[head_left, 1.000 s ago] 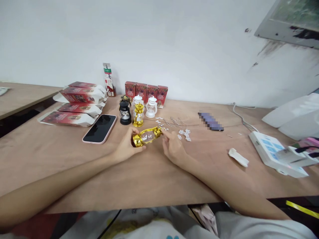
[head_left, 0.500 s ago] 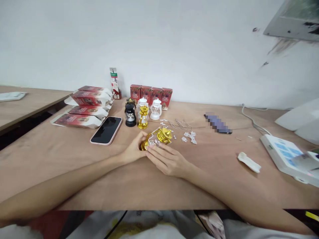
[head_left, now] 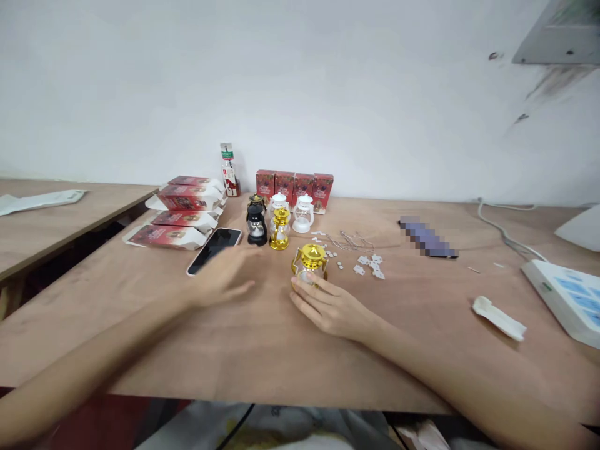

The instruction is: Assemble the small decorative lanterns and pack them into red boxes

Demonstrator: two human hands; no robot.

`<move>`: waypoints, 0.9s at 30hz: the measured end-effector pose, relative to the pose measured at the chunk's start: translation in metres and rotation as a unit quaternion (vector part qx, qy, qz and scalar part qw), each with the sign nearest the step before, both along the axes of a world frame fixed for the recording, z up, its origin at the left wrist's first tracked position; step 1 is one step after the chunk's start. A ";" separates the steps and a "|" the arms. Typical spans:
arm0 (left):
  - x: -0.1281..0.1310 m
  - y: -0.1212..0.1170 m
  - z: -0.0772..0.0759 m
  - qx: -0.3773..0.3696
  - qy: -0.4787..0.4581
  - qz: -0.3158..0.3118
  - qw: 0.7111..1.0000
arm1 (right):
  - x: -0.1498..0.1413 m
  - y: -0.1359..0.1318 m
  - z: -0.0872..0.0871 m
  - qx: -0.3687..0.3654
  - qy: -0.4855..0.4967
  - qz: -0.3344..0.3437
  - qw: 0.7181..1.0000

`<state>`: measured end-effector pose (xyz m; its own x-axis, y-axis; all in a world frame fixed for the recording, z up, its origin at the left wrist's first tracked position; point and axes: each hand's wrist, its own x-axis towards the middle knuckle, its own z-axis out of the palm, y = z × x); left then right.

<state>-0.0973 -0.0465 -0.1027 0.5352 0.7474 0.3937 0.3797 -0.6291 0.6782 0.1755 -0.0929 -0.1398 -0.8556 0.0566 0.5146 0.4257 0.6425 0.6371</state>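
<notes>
A small gold lantern [head_left: 312, 253] with a clear globe stands upright at the middle of the table. My right hand [head_left: 330, 306] has its fingers against the lantern's near side; the thumb is out of sight. To the left, my left hand [head_left: 222, 278] is blurred and holds nothing, thumb and fingers apart. It passes over the near part of a phone [head_left: 220, 244] with a dark screen. Beyond the hands stand a second gold lantern [head_left: 280, 230], a black lantern [head_left: 257, 226], a white lantern [head_left: 304, 214] and others partly hidden behind them.
Red printed boxes [head_left: 294, 187] stand by the wall, and open-ended boxes [head_left: 169, 236] are stacked at left. Small white parts [head_left: 372, 265] and thin wire handles [head_left: 351, 242] lie right of the lantern. Farther right are a pixelated flat object [head_left: 426, 237], a white strip [head_left: 499, 319] and a white device [head_left: 567, 297].
My left hand has let go of the gold lantern and moved left. The lantern has gone from tilted to upright, with my right hand still at it. The view has shifted slightly.
</notes>
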 end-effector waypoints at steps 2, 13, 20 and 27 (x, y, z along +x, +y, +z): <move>-0.040 0.012 0.016 0.019 -0.024 0.103 0.994 | 0.002 0.002 -0.001 0.003 0.003 -0.014 1.000; -0.142 0.029 0.002 0.256 0.453 0.277 0.808 | 0.003 -0.003 0.000 0.018 0.072 0.034 0.997; -0.110 0.004 0.023 0.445 0.323 0.315 0.773 | -0.002 -0.004 -0.008 -0.002 0.138 0.099 0.985; 0.003 -0.061 0.023 0.645 0.323 0.186 0.668 | -0.026 -0.012 -0.009 -0.220 0.312 0.125 0.916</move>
<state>-0.0941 -0.1078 -0.0795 0.7761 0.1379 0.6154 0.6236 -0.3129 -0.7164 0.1496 -0.1049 -0.1486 -0.4174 0.2175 0.8823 0.4230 0.9058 -0.0232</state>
